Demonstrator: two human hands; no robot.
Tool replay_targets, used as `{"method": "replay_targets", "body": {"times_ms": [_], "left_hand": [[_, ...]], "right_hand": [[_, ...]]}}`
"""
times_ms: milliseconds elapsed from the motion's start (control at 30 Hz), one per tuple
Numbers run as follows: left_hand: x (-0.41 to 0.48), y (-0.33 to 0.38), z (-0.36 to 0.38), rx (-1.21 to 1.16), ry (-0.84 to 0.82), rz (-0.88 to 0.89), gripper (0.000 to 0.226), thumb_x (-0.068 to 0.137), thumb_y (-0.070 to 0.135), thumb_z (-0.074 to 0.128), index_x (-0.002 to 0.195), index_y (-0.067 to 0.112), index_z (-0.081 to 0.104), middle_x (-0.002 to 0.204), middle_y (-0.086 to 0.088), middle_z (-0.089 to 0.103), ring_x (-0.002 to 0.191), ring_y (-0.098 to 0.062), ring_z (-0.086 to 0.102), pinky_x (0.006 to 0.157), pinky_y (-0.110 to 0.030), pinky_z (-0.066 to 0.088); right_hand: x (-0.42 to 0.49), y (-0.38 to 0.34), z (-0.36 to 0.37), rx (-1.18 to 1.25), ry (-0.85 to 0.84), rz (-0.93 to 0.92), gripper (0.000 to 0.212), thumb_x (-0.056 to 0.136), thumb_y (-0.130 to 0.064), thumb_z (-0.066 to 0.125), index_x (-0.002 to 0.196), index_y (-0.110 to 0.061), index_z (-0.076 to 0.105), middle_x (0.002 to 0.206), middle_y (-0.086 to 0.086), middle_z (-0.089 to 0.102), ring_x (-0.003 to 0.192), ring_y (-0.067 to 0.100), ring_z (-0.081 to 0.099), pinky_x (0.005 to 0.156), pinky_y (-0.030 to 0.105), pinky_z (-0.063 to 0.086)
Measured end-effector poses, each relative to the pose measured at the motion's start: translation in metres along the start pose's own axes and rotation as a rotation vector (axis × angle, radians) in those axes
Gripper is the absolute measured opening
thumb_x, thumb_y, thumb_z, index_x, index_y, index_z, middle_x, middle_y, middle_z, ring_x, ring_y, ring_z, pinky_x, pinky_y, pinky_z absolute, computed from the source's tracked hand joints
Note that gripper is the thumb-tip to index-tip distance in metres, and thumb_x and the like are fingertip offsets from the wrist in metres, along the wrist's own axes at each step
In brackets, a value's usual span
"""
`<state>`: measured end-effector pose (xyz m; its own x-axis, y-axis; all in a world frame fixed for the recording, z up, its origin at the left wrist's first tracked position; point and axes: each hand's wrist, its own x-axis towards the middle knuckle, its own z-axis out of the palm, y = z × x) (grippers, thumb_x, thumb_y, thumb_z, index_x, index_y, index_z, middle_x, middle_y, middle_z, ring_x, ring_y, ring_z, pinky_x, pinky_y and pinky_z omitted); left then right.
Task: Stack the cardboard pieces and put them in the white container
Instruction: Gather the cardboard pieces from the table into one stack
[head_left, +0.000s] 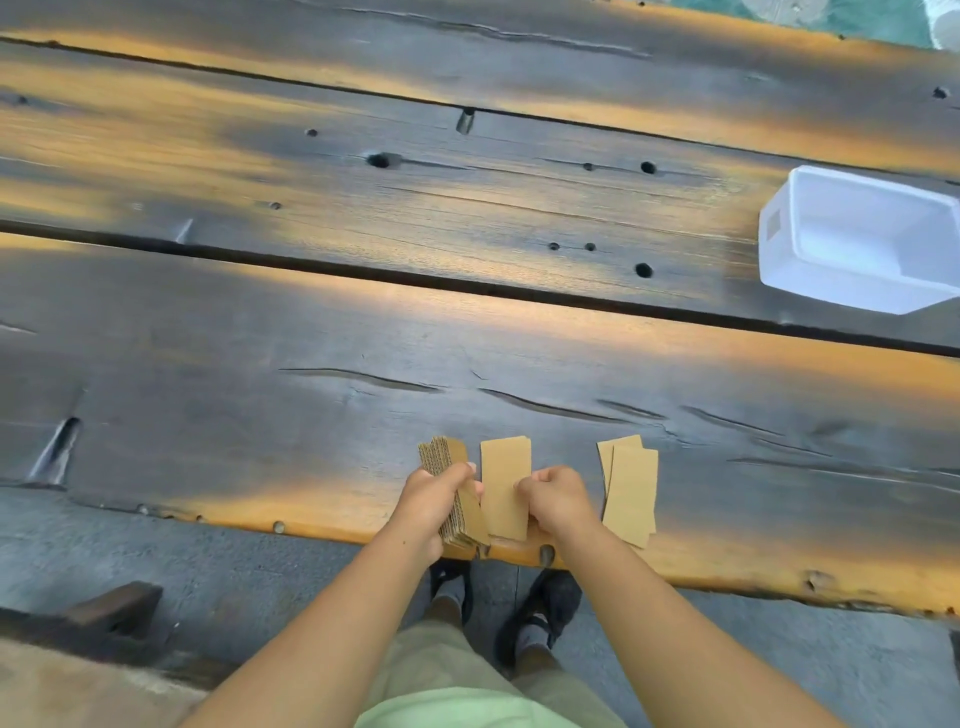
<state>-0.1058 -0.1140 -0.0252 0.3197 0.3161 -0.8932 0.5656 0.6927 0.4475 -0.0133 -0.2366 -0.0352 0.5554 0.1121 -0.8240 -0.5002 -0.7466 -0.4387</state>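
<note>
Both hands grip: my left hand (434, 501) clamps a corrugated cardboard stack (453, 493); my right hand (556, 499) pinches a flat rectangular piece (505, 467).

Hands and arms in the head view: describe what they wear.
Both arms are bare to the frame's edge: no sleeves, gloves, watch or rings show on the left hand or right hand. Fingernails look short and unpainted.

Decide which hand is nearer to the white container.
Right. The right hand is nearer the white container, which sits far off to its right; the left hand, holding the cardboard stack, is farther.
</note>
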Motion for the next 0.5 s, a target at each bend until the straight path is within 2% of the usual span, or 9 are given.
{"method": "replay_targets", "body": {"times_ms": [100,200,233,300,367,500], "left_hand": [[-0.002,-0.001,0.000,-0.013,-0.023,-0.026,0.013,0.089,0.018,0.069,0.092,0.005,0.066,0.078,-0.015,0.076,0.074,-0.032,0.070,0.086,-0.065,0.056],[-0.004,-0.002,0.000,-0.036,-0.051,-0.036,0.014,0.090,0.017,0.069,0.094,0.004,0.065,0.077,-0.015,0.075,0.070,-0.030,0.070,0.085,-0.057,0.057],[-0.005,-0.001,0.000,-0.059,-0.064,-0.039,0.014,0.091,0.016,0.069,0.094,0.003,0.065,0.076,-0.015,0.074,0.068,-0.029,0.070,0.083,-0.055,0.059],[-0.008,0.002,-0.003,-0.085,-0.089,-0.038,0.018,0.091,0.017,0.070,0.097,0.001,0.065,0.077,-0.016,0.074,0.066,-0.026,0.072,0.076,-0.047,0.061],[-0.010,0.007,-0.004,-0.052,-0.122,-0.021,0.027,0.090,0.019,0.072,0.106,-0.001,0.065,0.082,-0.016,0.075,0.067,-0.024,0.073,0.074,-0.042,0.061],[-0.018,0.024,0.000,-0.027,-0.210,0.022,0.043,0.087,0.024,0.076,0.119,-0.002,0.063,0.097,-0.019,0.077,0.079,-0.026,0.074,0.088,-0.050,0.058]], "right_hand": [[0.000,0.006,0.001,-0.056,0.000,-0.023,0.011,0.087,-0.010,0.056,0.076,-0.014,0.054,0.081,0.011,0.061,0.075,0.028,0.059,0.066,0.032,0.043],[-0.002,0.008,-0.007,-0.032,-0.018,-0.039,0.011,0.086,-0.006,0.054,0.077,-0.013,0.056,0.083,0.017,0.066,0.086,0.037,0.067,0.074,0.041,0.053],[-0.003,0.007,-0.012,0.002,-0.030,-0.037,0.014,0.086,-0.005,0.055,0.075,-0.013,0.055,0.079,0.016,0.065,0.080,0.034,0.065,0.072,0.042,0.052],[-0.008,0.003,-0.025,0.066,-0.058,-0.037,0.024,0.087,-0.003,0.057,0.068,-0.015,0.050,0.067,0.007,0.059,0.064,0.024,0.056,0.060,0.032,0.046],[-0.012,-0.003,-0.040,0.103,-0.086,-0.051,0.030,0.089,-0.001,0.057,0.065,-0.016,0.048,0.062,0.002,0.057,0.057,0.018,0.052,0.052,0.026,0.041],[-0.024,-0.022,-0.067,0.181,-0.208,-0.100,0.016,0.092,-0.002,0.056,0.082,-0.013,0.060,0.062,0.000,0.066,0.056,0.013,0.060,0.055,0.024,0.048]]}}
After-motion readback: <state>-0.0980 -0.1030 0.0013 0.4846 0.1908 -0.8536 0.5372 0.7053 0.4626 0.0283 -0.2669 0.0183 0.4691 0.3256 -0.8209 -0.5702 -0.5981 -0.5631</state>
